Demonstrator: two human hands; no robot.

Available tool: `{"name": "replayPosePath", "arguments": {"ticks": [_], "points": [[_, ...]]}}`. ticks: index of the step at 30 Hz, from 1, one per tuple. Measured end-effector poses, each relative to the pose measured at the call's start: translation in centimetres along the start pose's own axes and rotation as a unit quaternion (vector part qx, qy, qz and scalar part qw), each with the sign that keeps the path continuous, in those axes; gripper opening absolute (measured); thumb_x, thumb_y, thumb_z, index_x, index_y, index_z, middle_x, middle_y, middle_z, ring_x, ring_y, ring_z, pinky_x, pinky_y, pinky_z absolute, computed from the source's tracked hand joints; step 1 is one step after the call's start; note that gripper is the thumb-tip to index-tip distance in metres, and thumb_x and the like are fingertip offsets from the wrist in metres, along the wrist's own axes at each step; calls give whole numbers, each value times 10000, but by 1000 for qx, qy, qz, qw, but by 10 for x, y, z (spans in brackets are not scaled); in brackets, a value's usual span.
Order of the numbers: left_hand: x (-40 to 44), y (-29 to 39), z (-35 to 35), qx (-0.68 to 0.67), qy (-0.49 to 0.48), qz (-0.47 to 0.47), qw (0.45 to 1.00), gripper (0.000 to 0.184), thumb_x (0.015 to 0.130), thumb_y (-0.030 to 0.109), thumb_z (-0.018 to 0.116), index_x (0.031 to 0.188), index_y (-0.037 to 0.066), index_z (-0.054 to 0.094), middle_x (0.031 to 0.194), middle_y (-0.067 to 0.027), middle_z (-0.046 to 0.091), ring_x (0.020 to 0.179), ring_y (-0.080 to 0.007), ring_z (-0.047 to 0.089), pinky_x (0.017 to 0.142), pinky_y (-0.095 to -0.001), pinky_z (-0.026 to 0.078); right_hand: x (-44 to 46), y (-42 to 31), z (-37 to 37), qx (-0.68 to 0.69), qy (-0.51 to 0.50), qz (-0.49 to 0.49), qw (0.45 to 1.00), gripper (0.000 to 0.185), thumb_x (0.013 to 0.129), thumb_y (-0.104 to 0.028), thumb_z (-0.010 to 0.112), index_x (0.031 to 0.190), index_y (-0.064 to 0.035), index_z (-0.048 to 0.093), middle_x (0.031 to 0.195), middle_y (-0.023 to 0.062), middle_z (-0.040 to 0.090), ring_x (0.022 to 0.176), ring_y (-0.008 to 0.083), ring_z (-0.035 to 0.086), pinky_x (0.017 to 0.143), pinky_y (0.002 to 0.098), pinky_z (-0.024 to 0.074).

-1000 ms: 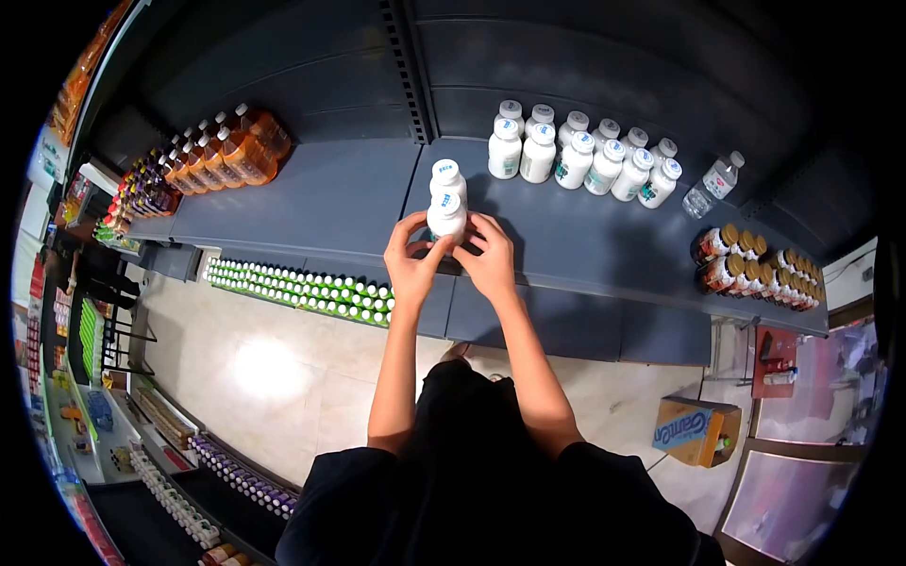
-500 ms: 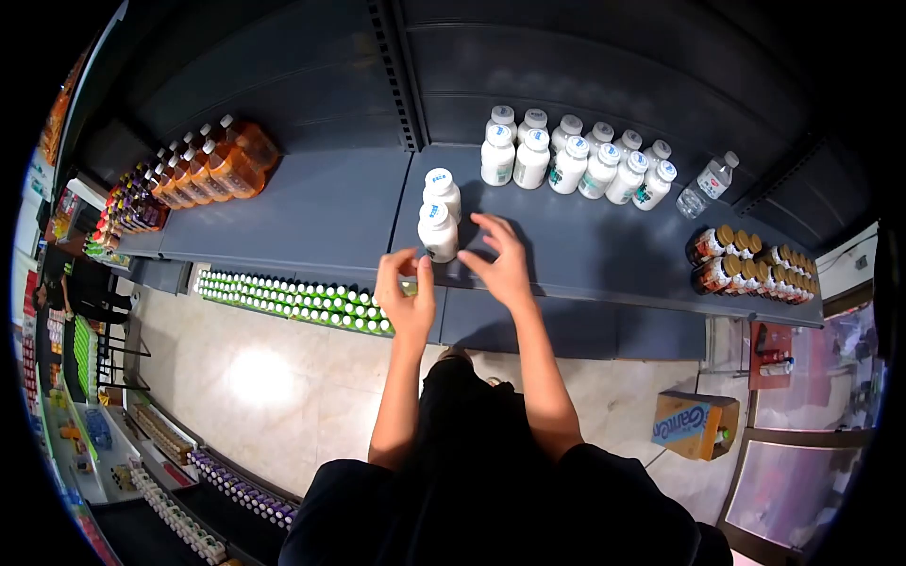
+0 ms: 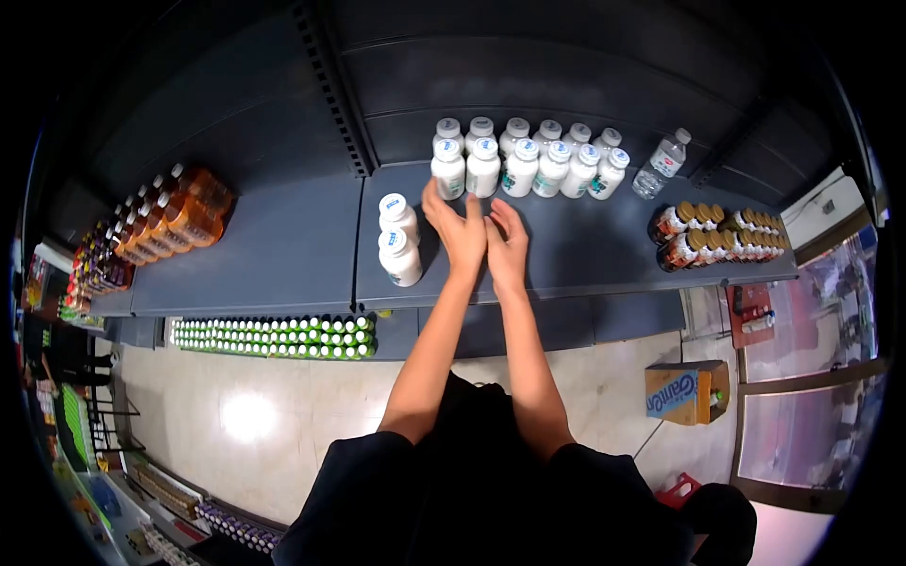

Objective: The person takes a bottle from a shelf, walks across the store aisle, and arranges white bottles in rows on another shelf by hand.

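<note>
Your left hand (image 3: 460, 241) and your right hand (image 3: 509, 253) sit close together at the centre of the frame, palms low over the grey shelf (image 3: 283, 247). Your left thumb and index finger are spread around the lower part of the leftmost white bottle in the front row (image 3: 448, 172), though you cannot tell from this angle whether they press on it. Your right hand has its fingers loosely bent, clasping nothing, just below the second white bottle in that row (image 3: 483, 170). The front row holds six white bottles with blue-printed caps, all upright, and a back row (image 3: 548, 132) of matching ones stands directly behind it, across the upper middle of the frame. Left of your hands, a pair of white bottles (image 3: 400, 258) stands upright near the shelf's front edge, one behind the other, well clear of your fingers. A clear water bottle (image 3: 662, 165) stands at the upper right, and below it are dark jars with gold lids (image 3: 698, 247). Orange drink bottles (image 3: 179, 222) crowd the left side of the frame. Lower down, white-capped green bottles (image 3: 274, 338) line up at centre left, and an open cardboard carton (image 3: 684, 394) with blue printing sits on the pale floor (image 3: 321, 396) at the lower right.
</note>
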State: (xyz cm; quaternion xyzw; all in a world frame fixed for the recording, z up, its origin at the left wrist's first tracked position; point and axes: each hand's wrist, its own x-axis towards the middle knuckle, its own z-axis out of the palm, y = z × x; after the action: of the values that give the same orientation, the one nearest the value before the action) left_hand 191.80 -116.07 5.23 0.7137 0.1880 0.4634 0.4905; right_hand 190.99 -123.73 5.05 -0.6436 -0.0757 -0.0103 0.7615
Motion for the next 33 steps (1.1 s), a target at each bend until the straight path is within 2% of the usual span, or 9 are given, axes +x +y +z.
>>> {"name": "replayPosePath", "arguments": {"ticks": [6,11,16,20,21,22,27,30,33], "points": [[34,-36,17,26,7,-84,996,859,860,154,791,1540,-66,314,1502,-329,422,1384,-494,419,1177,-502,324,7,0,4,12,-17,25,999,495,1008,-81,645,1473,25,510,1476,193,561,1353,266,545,1126,353,428],[33,-40,11,69,-39,-37,996,820,855,187,814,1525,-10,384,1425,-299,480,1331,-475,461,1128,-491,372,8,18,11,19,12,25,999,395,1015,-80,640,1397,-1,577,1391,143,620,1190,190,613,979,332,510],[13,-29,0,63,-29,34,997,742,851,190,821,1468,-10,460,1360,-269,508,1261,-468,500,1082,-509,397,5,20,9,-7,9,-33,999,421,977,21,648,1392,12,577,1349,139,644,1232,214,624,1006,340,519],[-7,-8,-17,28,-41,17,999,719,851,241,839,1436,-2,500,1332,-250,520,1233,-447,527,1043,-517,427,2,23,-3,-36,-30,-59,997,451,934,75,650,1371,-23,604,1341,114,641,1232,241,631,963,349,554],[-11,-3,-21,30,-45,18,998,713,848,260,846,1426,9,511,1315,-239,522,1215,-434,541,1035,-504,437,1,25,-4,-26,-35,-64,997,472,923,60,682,1378,-38,602,1339,95,626,1240,241,626,977,365,569],[-16,1,-25,35,-39,37,998,721,834,252,865,1408,-22,527,1261,-207,551,1153,-362,596,984,-434,496,-2,21,-4,-17,-31,-64,997,501,900,48,725,1378,-24,596,1339,100,606,1232,235,623,985,384,586],[-22,11,-43,35,-52,32,998,737,821,233,876,1399,-38,507,1250,-203,570,1131,-342,614,981,-430,503,-8,19,-3,1,-53,-73,996,536,830,42,816,1323,28,603,1271,135,637,1162,218,645,980,376,592],[-27,7,-47,14,-39,21,999,828,795,252,892,1438,-21,448,1256,-227,568,1123,-379,608,970,-449,495,-10,16,1,-6,-47,-69,997,551,799,38,858,1289,52,608,1157,149,706,1072,202,681,958,348,590],[-34,-2,-55,9,-61,54,997,663,840,277,838,1282,-42,461,1305,-266,568,1132,-428,611,969,-472,498,-13,9,-1,-40,-60,-25,997,552,790,39,874,1270,84,604,1181,182,726,1087,207,699,922,299,577]]}}
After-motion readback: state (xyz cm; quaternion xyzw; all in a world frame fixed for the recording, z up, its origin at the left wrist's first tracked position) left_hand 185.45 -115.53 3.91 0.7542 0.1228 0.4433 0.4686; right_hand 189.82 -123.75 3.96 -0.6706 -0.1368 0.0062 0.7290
